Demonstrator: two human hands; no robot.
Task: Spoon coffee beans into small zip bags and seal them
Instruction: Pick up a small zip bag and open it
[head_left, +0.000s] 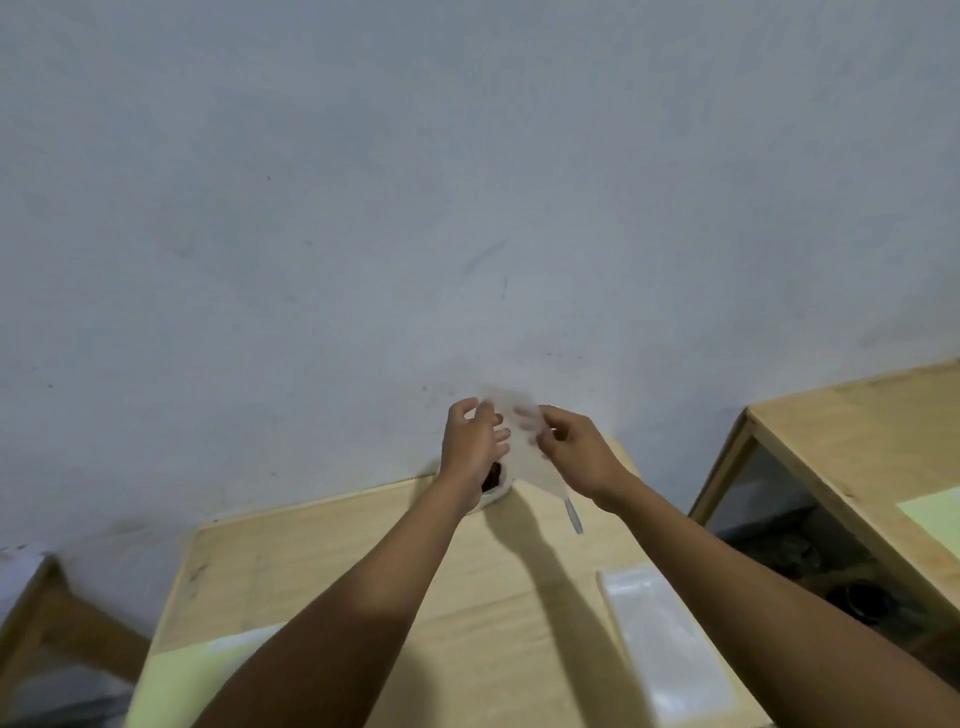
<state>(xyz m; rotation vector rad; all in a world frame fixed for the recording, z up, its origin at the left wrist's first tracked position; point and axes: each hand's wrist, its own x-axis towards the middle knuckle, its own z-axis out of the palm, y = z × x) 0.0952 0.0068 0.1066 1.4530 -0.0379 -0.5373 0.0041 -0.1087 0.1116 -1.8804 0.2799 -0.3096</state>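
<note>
Both hands, left hand (470, 441) and right hand (574, 449), pinch one bag (524, 441) aloft between them, mouth far, long axis upright, directly above the bowl (491, 496) at the surface's (363, 561) far edge.

Both hands are raised above the far edge of the wooden table (363, 561), the left hand (470, 447) and right hand (579, 454) pinching a small clear zip bag (524, 441) between them. Under the left hand, a white bowl (491, 496) of dark coffee beans (492, 475) sits at the far edge. A spoon handle (573, 514) pokes out below the bag. A stack of empty bags (665, 644) lies along the table's right edge.
</note>
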